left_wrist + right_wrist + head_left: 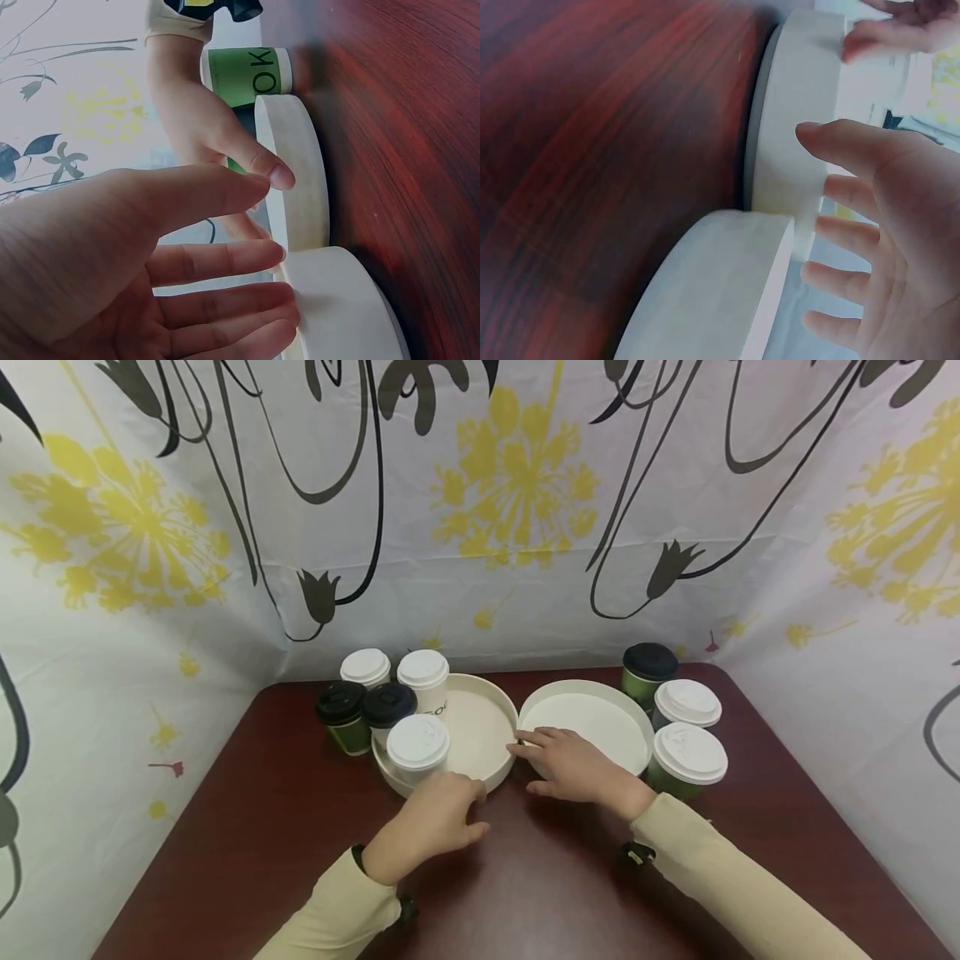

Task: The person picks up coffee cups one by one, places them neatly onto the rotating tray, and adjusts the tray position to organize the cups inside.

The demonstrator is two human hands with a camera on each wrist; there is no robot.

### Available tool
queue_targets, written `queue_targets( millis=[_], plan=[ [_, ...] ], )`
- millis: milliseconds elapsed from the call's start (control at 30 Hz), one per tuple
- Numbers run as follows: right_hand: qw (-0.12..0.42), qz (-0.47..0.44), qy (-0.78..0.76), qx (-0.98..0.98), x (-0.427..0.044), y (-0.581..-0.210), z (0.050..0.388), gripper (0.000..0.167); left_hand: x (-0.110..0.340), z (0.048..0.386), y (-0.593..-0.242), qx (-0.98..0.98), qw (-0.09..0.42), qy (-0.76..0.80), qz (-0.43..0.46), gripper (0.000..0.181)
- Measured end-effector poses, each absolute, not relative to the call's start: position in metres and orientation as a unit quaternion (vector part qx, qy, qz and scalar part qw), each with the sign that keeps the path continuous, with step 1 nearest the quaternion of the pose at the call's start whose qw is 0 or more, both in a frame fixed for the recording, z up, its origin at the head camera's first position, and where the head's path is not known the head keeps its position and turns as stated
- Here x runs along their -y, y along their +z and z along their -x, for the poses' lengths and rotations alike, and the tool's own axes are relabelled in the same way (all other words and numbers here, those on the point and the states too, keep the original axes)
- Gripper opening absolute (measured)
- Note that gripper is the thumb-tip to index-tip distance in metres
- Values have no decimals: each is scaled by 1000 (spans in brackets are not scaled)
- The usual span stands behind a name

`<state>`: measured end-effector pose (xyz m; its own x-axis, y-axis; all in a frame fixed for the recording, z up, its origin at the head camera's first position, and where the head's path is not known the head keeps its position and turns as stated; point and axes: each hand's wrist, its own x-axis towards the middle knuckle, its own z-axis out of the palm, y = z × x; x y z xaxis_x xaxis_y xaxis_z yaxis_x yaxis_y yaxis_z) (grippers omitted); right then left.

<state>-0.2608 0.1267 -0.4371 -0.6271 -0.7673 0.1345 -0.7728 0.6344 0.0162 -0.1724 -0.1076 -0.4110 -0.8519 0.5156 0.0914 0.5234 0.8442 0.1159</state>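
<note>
My left hand [431, 818] hangs by the near rim of a round cream tray [480, 727], its fingers loosely spread and holding nothing; a white-lidded white cup [418, 747] stands just beyond them. My right hand [573, 764] reaches over the near left rim of a round off-white tray [588, 718], fingers outstretched, likewise gripping nothing. Whether any fingertip touches a rim, I cannot tell. Right of those fingers stands a white-lidded green cup [686, 756]. I'd judge it best to work low on the tray walls, level and slow, lest the cups beside my fingers tip.

Trays [480, 739], cups [689, 758] on red-brown table [525, 893]
</note>
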Motion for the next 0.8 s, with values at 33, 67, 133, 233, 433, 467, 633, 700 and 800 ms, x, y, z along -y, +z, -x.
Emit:
queue_targets(
  millis=[33, 67, 133, 233, 433, 467, 633, 700, 800],
  plan=[
    [64, -424, 21, 903, -127, -437, 263, 65, 108, 172, -411, 960, 30, -68, 271, 27],
    [64, -421, 21, 905, -127, -438, 264, 65, 109, 172, -411, 960, 32, -67, 271, 26],
    [57, -414, 25, 908, -128, -438, 267, 65, 110, 173, -412, 959, 37, -65, 272, 26],
    [57, -412, 28, 909, -128, -439, 268, 65, 112, 172, -414, 960, 43, -63, 271, 26],
    [71, -425, 30, 902, -127, -443, 265, 69, 111, 166, -414, 963, 41, -40, 263, 26],
    [73, -427, 28, 901, -127, -444, 265, 70, 110, 165, -414, 964, 40, -34, 262, 27],
    [68, -425, 22, 902, -127, -446, 262, 71, 107, 161, -412, 966, 40, -12, 255, 28],
    [65, -424, 22, 903, -126, -446, 262, 71, 106, 161, -411, 968, 39, -12, 249, 27],
    [64, -423, 22, 904, -125, -445, 260, 71, 105, 161, -410, 969, 28, -25, 243, 27]
  ],
)
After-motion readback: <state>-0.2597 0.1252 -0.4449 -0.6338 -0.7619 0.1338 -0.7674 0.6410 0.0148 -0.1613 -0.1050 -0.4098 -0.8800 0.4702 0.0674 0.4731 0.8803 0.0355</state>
